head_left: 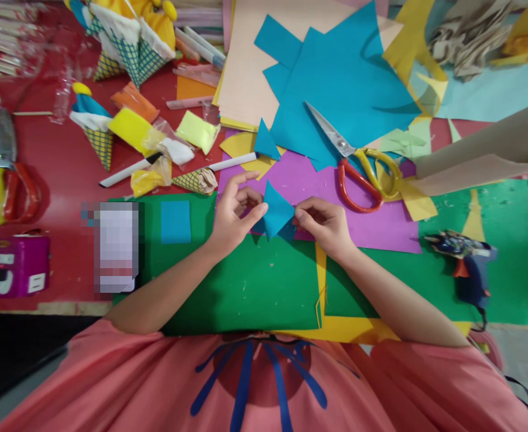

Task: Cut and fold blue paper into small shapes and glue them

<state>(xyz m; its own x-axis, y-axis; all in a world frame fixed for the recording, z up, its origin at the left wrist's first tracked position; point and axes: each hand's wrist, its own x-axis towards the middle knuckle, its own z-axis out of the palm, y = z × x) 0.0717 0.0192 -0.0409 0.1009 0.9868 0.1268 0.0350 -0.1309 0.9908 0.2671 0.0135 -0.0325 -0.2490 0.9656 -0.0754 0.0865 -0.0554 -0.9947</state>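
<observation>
A small folded blue paper piece [276, 213] is held between both hands above the green sheet [246, 288] and the purple sheet [381, 222]. My left hand [234, 213] pinches its left edge with thumb and fingers, the index finger raised. My right hand [324, 222] pinches its right corner with the fingers curled. A blue paper square [176, 221] lies on the green sheet to the left.
Red-and-yellow scissors [363, 168] lie on blue paper [349, 78] behind the hands. A blue glue gun [466, 264] rests at the right. Paper cones [97, 132], pens and wrapped bits lie at the left, with another pair of scissors [3, 180] and a purple device [16, 264].
</observation>
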